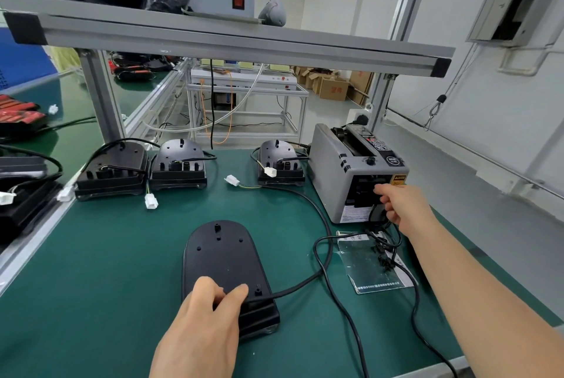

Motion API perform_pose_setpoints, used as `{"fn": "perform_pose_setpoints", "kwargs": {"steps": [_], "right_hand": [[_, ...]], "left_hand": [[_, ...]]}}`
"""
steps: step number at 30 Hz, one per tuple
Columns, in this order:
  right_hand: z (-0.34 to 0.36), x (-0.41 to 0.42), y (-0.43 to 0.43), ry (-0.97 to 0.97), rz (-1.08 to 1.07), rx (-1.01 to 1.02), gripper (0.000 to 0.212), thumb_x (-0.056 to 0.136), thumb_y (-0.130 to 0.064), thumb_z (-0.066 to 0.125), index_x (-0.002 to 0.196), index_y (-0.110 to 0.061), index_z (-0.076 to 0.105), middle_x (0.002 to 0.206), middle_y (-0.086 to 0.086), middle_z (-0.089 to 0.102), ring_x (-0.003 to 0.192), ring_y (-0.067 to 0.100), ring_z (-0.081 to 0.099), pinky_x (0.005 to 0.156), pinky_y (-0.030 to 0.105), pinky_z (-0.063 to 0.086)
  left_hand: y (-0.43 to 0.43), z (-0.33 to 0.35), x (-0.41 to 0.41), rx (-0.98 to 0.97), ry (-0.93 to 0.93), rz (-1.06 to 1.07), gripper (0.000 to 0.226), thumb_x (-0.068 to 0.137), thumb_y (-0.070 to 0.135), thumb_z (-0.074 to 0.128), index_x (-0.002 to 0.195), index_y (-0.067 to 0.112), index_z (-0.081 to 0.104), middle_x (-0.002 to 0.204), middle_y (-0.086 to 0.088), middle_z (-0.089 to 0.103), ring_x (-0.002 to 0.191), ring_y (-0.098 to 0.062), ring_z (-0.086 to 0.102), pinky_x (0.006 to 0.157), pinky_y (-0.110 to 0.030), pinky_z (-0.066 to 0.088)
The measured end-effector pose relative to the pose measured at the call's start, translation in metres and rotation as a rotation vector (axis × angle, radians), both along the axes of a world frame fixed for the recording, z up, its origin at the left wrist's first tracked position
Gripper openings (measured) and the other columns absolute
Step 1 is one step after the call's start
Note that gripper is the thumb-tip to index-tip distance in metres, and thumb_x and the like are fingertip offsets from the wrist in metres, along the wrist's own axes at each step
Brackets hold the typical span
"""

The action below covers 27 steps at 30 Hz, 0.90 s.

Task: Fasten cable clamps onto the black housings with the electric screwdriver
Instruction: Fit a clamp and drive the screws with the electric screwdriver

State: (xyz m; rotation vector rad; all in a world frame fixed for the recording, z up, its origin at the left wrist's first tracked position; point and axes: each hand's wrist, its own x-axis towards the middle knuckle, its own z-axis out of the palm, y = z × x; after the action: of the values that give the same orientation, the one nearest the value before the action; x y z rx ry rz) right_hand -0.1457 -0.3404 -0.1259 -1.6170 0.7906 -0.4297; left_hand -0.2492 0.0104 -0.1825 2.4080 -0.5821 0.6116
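Observation:
A black housing (pixel 222 258) lies flat on the green mat in front of me, its black cable (pixel 323 234) leaving its near right corner. My left hand (pixel 201 322) grips the housing's near end, thumb and fingers curled where the cable enters. My right hand (pixel 403 203) reaches to the outlet slot of the grey tape dispenser (pixel 335 170), fingers curled at the opening; what they hold is hidden. Small black parts lie on a clear plastic bag (pixel 375 264) under my right forearm. No electric screwdriver is in view.
Three more black housings (pixel 113 170) (pixel 180 164) (pixel 279 164) stand in a row at the mat's far edge, with white connectors (pixel 151 201) (pixel 232 180) on loose wires. An aluminium shelf beam (pixel 229 42) crosses overhead. More black parts sit on the left bench (pixel 21 194).

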Motion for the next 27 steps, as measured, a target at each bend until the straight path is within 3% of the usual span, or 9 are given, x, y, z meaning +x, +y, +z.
{"fn": "perform_pose_setpoints", "kwargs": {"steps": [4, 18, 27], "right_hand": [[0.001, 0.002, 0.000, -0.016, -0.018, 0.061, 0.011, 0.083, -0.013, 0.068, 0.081, -0.006, 0.059, 0.063, 0.003, 0.047, 0.050, 0.009, 0.035, 0.031, 0.014, 0.027], [-0.006, 0.007, 0.014, -0.128, -0.122, 0.062, 0.021, 0.081, -0.010, 0.064, 0.066, -0.011, 0.049, 0.060, 0.005, 0.045, 0.046, 0.013, 0.031, 0.032, 0.018, 0.024], [-0.001, -0.008, 0.020, -0.142, -0.062, 0.139, 0.015, 0.084, -0.012, 0.066, 0.074, -0.009, 0.054, 0.063, 0.002, 0.046, 0.048, 0.010, 0.032, 0.032, 0.015, 0.024]], "left_hand": [[-0.001, -0.001, 0.000, 0.000, -0.015, 0.014, 0.055, 0.045, -0.005, 0.086, 0.092, 0.021, 0.076, 0.083, 0.008, 0.038, 0.082, -0.009, 0.046, 0.032, -0.030, 0.046], [-0.001, 0.001, -0.001, 0.001, -0.037, -0.008, 0.052, 0.045, -0.008, 0.085, 0.090, 0.017, 0.077, 0.082, 0.007, 0.033, 0.080, -0.009, 0.045, 0.030, -0.027, 0.044], [0.001, -0.001, 0.001, 0.018, -0.045, -0.004, 0.053, 0.046, -0.006, 0.085, 0.092, 0.018, 0.077, 0.082, 0.007, 0.033, 0.078, -0.009, 0.044, 0.029, -0.028, 0.044]]}}
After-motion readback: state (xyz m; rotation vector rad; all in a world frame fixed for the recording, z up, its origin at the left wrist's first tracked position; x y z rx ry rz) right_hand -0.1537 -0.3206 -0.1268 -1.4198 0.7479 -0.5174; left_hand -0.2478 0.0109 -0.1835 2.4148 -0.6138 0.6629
